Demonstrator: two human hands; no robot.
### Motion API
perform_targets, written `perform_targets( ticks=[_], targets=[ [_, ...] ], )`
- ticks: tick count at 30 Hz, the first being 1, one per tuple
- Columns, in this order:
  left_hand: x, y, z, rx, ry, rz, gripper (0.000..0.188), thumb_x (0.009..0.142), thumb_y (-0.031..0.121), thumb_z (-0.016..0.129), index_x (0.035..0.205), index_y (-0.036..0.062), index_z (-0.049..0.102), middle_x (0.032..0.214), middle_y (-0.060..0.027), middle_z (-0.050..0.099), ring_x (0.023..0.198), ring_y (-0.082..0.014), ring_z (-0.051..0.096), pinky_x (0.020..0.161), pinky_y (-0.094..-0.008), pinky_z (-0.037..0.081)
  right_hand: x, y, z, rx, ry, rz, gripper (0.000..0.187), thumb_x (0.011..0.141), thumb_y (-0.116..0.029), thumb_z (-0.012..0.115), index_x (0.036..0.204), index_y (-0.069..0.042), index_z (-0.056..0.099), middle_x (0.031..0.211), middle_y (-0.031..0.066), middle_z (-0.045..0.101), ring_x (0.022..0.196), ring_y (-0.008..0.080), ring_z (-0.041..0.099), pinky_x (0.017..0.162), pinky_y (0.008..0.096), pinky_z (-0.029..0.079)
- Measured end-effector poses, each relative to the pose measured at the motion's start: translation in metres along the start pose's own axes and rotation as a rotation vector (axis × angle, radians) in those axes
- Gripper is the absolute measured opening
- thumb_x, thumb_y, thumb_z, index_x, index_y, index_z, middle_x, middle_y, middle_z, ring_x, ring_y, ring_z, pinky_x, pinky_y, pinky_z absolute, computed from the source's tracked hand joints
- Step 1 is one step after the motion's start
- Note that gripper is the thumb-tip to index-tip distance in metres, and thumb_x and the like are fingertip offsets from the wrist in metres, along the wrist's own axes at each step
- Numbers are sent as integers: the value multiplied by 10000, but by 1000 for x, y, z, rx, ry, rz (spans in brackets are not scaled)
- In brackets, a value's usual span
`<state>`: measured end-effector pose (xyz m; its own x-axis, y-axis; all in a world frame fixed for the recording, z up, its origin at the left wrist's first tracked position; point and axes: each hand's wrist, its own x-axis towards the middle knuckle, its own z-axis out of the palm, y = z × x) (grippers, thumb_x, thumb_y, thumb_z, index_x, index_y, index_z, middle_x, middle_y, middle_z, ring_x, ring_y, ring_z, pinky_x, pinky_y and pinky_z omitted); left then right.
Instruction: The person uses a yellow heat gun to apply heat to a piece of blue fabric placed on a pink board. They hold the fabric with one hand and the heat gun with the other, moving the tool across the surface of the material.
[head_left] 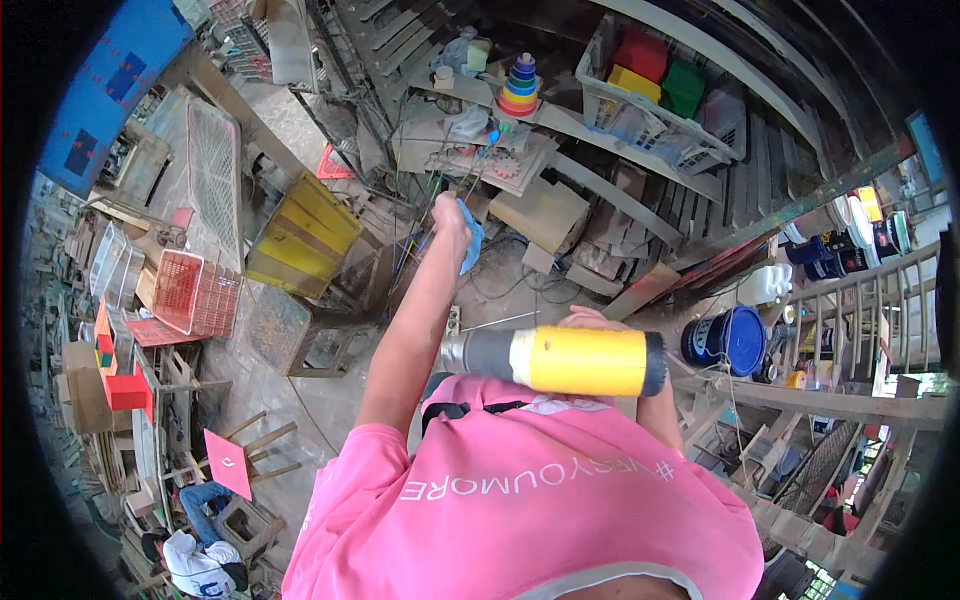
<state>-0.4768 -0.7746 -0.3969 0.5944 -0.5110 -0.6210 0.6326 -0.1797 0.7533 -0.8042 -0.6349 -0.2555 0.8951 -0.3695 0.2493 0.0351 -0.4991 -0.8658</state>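
Note:
My left hand [452,218] reaches out ahead with its fingers closed, and a blue flat piece [472,240] shows beside it. What lies inside the fingers is too small to make out. Just beyond are thin rods [478,165], one with a blue tip. My right hand [593,318] is close to my body, mostly hidden behind a yellow cylinder [590,360] with dark ends and a narrower metal-tipped end at the left. Only the back of that hand and some knuckles show, and I cannot tell whether it grips the cylinder.
Ahead, a slatted rack holds a rainbow stack of rings [519,88] and a white crate [665,110] of coloured blocks. A yellow panel [305,238] and orange crate [195,295] stand left. At right is a blue bucket [730,340]. A person [195,560] sits lower left.

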Motion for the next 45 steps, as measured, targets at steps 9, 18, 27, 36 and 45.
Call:
perform_targets(
  ticks=[9, 18, 27, 36, 45],
  targets=[
    [28, -6, -11, -5, 12, -23, 614, 782, 263, 586, 1285, -84, 530, 1441, -287, 387, 1324, -325, 367, 1070, -391, 300, -7, 8, 9, 171, 19, -15, 401, 807, -247, 721, 1141, -56, 608, 1167, 125, 627, 1091, 327, 582, 1051, 462, 367],
    [-31, 0, 6, -31, -4, 15, 601, 794, 281, 553, 1279, -73, 544, 1455, -301, 356, 1334, -340, 342, 1060, -400, 319, -17, -20, 9, 553, 265, 482, 309, 870, -241, 678, 1111, -53, 630, 1100, 109, 635, 997, 256, 637, 890, 394, 496],
    [-65, 39, 4, 43, 225, -2, 637, 805, 293, 551, 1316, -85, 501, 1483, -290, 336, 1354, -366, 355, 1093, -416, 290, -19, -15, 0, 98, 268, 164, 392, 822, -237, 743, 1153, -56, 635, 1100, 93, 666, 1003, 239, 651, 879, 357, 508],
    [9, 11, -36, -120, 12, 64, 185, 850, 261, 537, 904, 91, 584, 904, -70, 522, 783, -209, 492, 681, -384, 415, -46, -7, -10, -132, 544, 141, 507, 749, -229, 824, 1183, -52, 628, 1115, 81, 671, 1026, 248, 645, 905, 359, 498],
    [-32, -14, -126, -373, -318, -394, 403, 871, 311, 392, 1024, 8, 609, 963, -177, 616, 911, -372, 576, 900, -627, 445, -92, 58, -84, 62, 1056, 443, 352, 868, -185, 744, 1157, -30, 614, 1017, 40, 664, 880, 163, 612, 766, 343, 513]
  ],
)
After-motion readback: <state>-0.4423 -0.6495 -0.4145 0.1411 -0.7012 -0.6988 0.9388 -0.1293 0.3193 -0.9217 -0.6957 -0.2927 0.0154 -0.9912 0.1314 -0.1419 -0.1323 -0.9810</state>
